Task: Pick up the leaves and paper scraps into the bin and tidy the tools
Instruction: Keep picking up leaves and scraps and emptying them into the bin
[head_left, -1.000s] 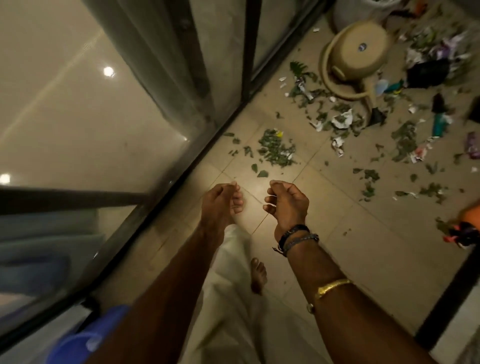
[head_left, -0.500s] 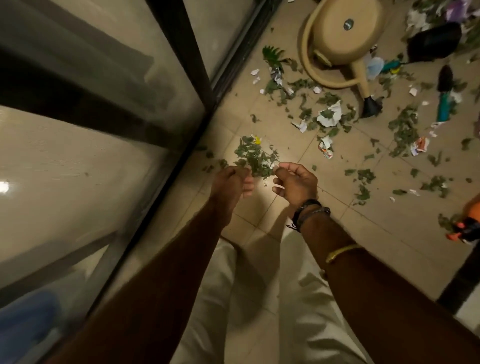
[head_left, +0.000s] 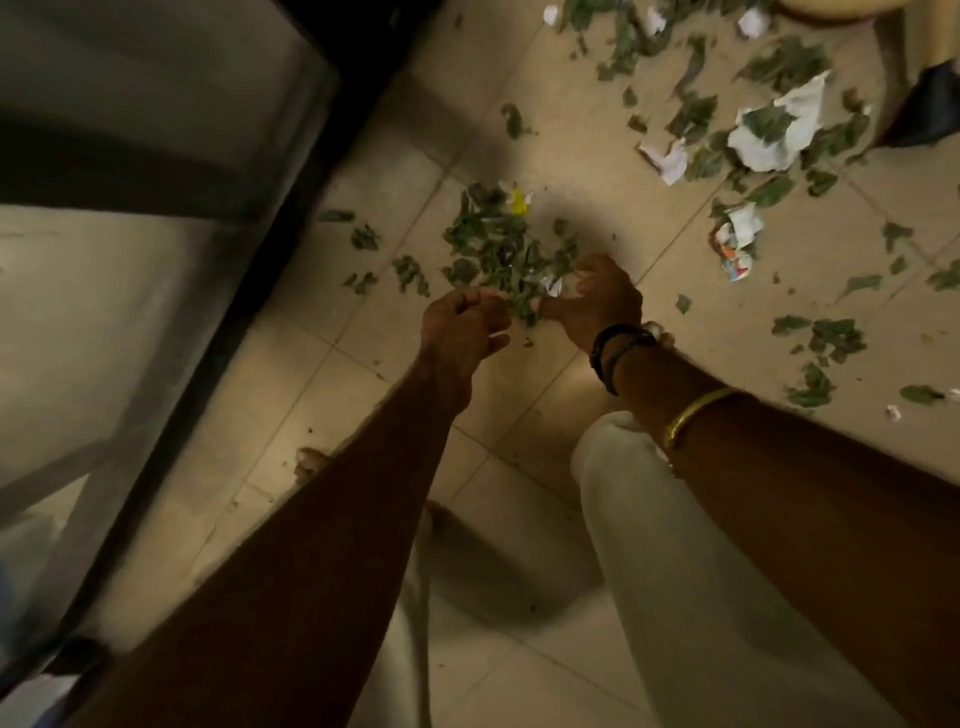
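Note:
A small pile of green leaves (head_left: 498, 244) lies on the tiled floor, with a yellow scrap (head_left: 519, 200) at its far edge and a small white paper scrap (head_left: 553, 285) at its near edge. My left hand (head_left: 462, 325) is curled into a loose fist at the pile's near left edge and holds nothing I can see. My right hand (head_left: 597, 299) reaches onto the pile's near right edge. Its thumb and fingers curve around the white scrap and some leaves. Whether it grips them is unclear. No bin is in view.
Larger white paper scraps (head_left: 779, 130), a coloured crumpled scrap (head_left: 735, 249) and more leaves (head_left: 826, 338) lie to the right. A beige watering can spout (head_left: 893, 62) with a black nozzle (head_left: 930, 109) is at top right. A dark door frame (head_left: 291, 249) runs along the left.
I have bent lower and moved forward. Both hands have gone from the bare tile up to the leaf pile, and the right hand is now on its edge.

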